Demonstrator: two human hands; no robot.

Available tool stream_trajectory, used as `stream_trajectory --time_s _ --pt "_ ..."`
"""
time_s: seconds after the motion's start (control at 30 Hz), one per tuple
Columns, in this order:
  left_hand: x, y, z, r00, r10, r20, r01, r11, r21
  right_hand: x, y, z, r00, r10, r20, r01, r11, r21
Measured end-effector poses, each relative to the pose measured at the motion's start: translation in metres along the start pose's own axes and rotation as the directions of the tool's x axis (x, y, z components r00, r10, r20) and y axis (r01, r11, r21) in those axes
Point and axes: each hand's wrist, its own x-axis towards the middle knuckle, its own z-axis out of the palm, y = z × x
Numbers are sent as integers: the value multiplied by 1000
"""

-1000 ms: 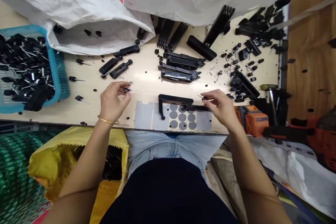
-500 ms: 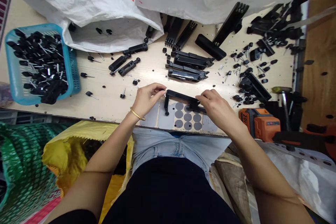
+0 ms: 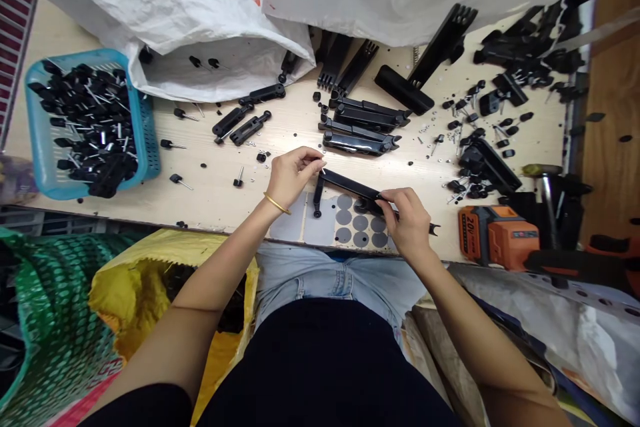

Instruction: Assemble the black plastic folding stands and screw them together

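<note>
My left hand (image 3: 293,173), with a gold bangle on the wrist, is pinched closed at the left end of a long black plastic bracket (image 3: 349,185); whatever small part it holds is hidden by the fingers. My right hand (image 3: 407,221) grips the right part of the same bracket. The bracket lies tilted over a grey sheet with round dots (image 3: 350,225) near the front edge of the light wooden table (image 3: 220,180).
A blue basket (image 3: 145,147) of black pins stands at the left. White sacks (image 3: 200,20) lie at the back. Stacked black brackets (image 3: 363,128) sit behind my hands, loose black parts (image 3: 480,147) to the right, an orange cordless drill (image 3: 493,235) at the front right.
My left hand moved right from the table's loose pins to the bracket's left end. My right hand slid down along the bracket, which now lies tilted. The camera view shifted slightly.
</note>
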Motion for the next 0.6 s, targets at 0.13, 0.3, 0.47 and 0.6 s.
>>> stream_trajectory --time_s 0.13,0.3,0.47,0.6 --pt "-4 5 1 985 168 31 -170 947 272 -16 8 6 999 -50 -11 51 999 13" --pt "-6 -5 -1 898 364 247 -440 772 459 -34 26 16 991 -102 82 109 990 -93" --pt "8 -15 -9 852 312 420 -488 763 424 -40 26 33 999 -9 45 17 983 -184" --pt "13 -6 -8 846 151 511 -433 755 493 -39 23 40 999 38 -12 -40 975 -219"
